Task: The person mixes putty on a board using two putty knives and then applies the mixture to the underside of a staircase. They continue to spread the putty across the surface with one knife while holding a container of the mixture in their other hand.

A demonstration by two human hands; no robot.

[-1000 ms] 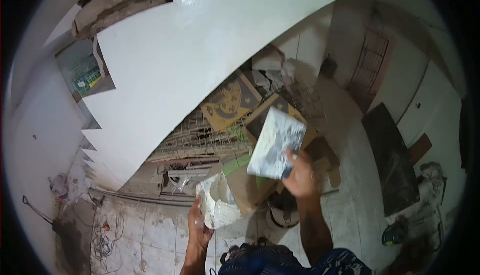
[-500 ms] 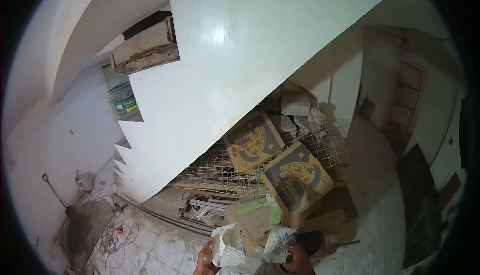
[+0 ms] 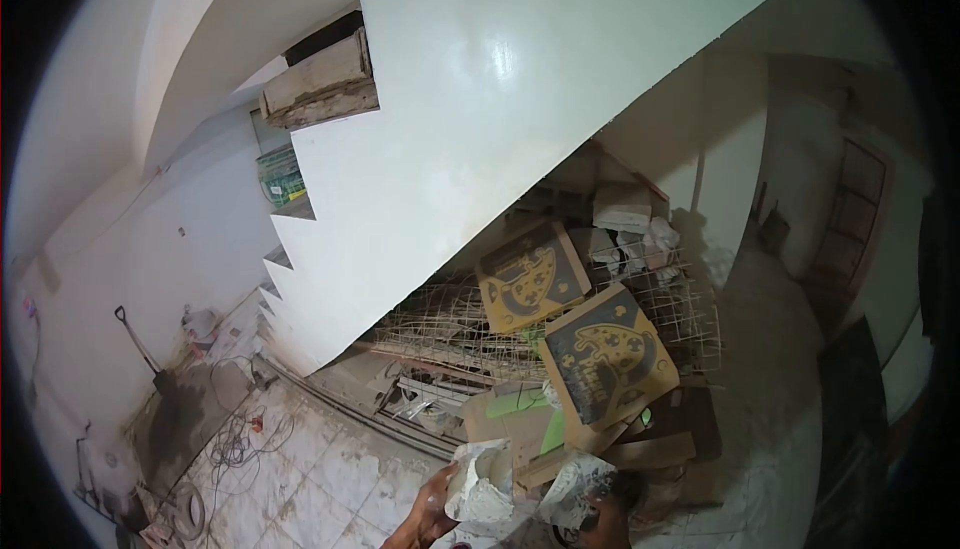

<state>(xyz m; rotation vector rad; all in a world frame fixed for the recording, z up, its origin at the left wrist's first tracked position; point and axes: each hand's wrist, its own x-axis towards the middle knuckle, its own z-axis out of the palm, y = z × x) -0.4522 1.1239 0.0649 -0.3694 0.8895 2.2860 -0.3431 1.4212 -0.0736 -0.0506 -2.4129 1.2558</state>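
At the bottom of the view, my left hand (image 3: 436,509) grips a white, plaster-caked piece (image 3: 482,489) with a hollow, smoother upper face. Its fingers are wrapped around the left side. My right hand (image 3: 607,523) holds a second piece, grey-white and plaster-smeared (image 3: 574,487), by its right edge. A narrow gap separates the two pieces. Just beyond them lie flattened brown cardboard (image 3: 515,419) with green strips and a printed pizza box (image 3: 610,359). I cannot tell exactly what the two plastered pieces are.
A white staircase side (image 3: 500,129) slants overhead. Beneath it lie wire mesh (image 3: 440,334), another pizza box (image 3: 530,277) and scrap. Long pipes (image 3: 350,404) run along the tiled floor. Tangled cable (image 3: 235,444) and a shovel (image 3: 140,344) are at left; dark panels (image 3: 850,419) lean at right.
The view has turned slightly left, so the surroundings sit further right and a coiled hose shows at lower left. Both hands still hold their plastered pieces.
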